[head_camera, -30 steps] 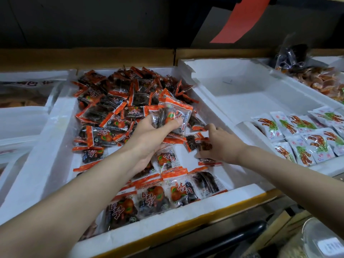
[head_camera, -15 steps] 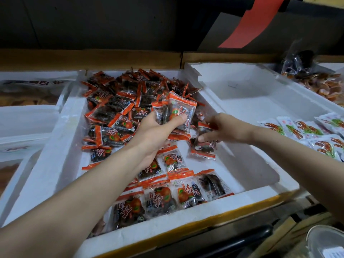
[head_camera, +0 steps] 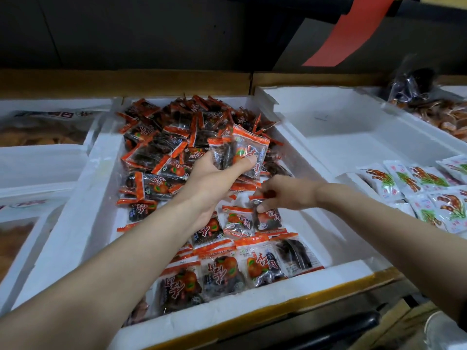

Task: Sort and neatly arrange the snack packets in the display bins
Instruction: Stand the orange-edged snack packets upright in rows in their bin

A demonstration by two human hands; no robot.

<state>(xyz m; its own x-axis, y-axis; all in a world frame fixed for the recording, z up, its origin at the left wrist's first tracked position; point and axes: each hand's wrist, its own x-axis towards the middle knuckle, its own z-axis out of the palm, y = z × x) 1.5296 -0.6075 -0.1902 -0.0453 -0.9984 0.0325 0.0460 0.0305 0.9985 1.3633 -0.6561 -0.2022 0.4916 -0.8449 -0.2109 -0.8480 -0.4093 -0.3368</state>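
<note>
Gripping an orange bundle (head_camera: 240,152) mid-frame, left hand (head_camera: 214,183) hides part of the heap (head_camera: 161,147), right hand (head_camera: 285,195) pinches one packet (head_camera: 269,219); white packets (head_camera: 417,183) lie at right.

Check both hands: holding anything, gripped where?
Left hand grips a bunch of packets by their lower ends. Right hand pinches one packet at its top edge.

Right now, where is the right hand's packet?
Head view: the packet is centre-right in the middle bin, pinched by the right hand, behind the front row.

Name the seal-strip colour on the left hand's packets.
Orange-red, on the packets the left hand holds; head view shows it best.
</note>
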